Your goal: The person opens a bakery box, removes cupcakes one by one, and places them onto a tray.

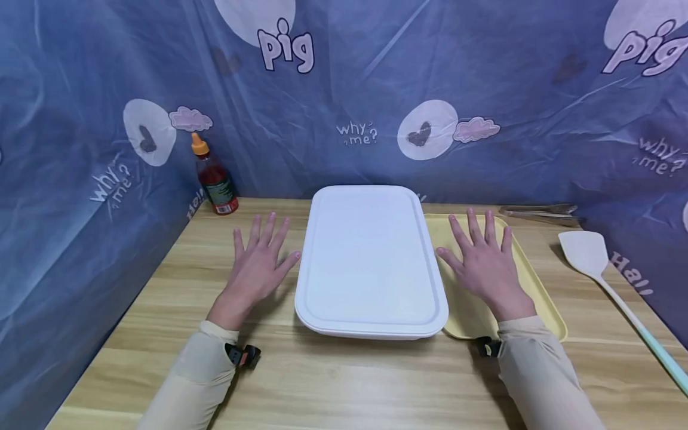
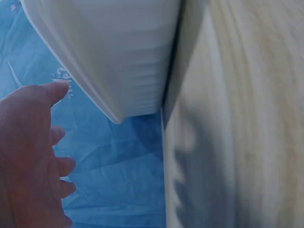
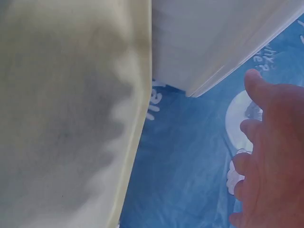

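At the left of the pale wood-grain desk (image 1: 355,388), nearer than the orange-capped bottle of red sauce (image 1: 216,182), the left hand (image 1: 258,266) is spread and holds nothing. Just right of its thumb sits the white rectangular lidded plastic box (image 1: 371,263), lid on, contents hidden; contact is hard to judge at the rim. Beyond it, the right hand (image 1: 486,266), fingers likewise splayed and bare, is over the shallow yellow tray (image 1: 467,313). Nothing is being lifted; whether work is unstarted or finished, I cannot tell.
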A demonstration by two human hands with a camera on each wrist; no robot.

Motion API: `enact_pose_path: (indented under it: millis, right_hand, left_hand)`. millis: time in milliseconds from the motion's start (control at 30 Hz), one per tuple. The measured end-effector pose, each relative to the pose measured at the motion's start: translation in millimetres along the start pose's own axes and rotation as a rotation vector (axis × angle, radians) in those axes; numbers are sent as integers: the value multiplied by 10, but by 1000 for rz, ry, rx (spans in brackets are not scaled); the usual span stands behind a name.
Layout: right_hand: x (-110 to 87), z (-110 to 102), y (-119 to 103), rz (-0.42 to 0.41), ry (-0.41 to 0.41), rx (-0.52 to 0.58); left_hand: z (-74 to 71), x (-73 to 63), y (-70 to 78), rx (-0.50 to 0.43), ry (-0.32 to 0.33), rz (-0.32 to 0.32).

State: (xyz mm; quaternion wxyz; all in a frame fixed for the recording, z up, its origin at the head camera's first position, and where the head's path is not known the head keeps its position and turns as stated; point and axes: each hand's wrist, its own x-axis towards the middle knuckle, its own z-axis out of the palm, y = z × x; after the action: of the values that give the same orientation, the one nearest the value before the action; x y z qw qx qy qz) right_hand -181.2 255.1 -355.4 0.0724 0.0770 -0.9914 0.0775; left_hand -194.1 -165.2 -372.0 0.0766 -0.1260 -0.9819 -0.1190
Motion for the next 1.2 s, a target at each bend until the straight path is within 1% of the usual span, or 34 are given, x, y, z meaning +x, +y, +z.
enact_pose_path:
  millis: [167,433,500,600,733,833,933,1067,1200]
  right_hand:
    - [-62,-11,-59,-11,21,4]
    - [-96,-44,-115,-19,15,6]
    - [-104,-55,-123,-20,16,-2]
    - [-107,-72,-149,-26,19,1]
    - [-95,-88,-227,-38,22,35]
    - [-86,-87,-303,-39,3,69]
    - [-82,-67,-364,-36,-31,96]
    - [-81,-22,-430,-41,-63,109]
    - [-89,30,-491,-63,-83,131]
  left_hand:
    - [-24,-4,54,-7,19,48]
    - [-31,-38,99,-21,27,107]
    - [-39,-44,120,-53,20,130]
    - [-50,-44,163,-126,9,174]
    - [-56,-45,215,-188,-17,218]
    - [-51,-54,231,-209,-35,221]
    - [-43,-60,246,-233,-50,211]
    - [-35,-72,267,-234,-81,190]
    - [-27,-85,289,-235,-126,162]
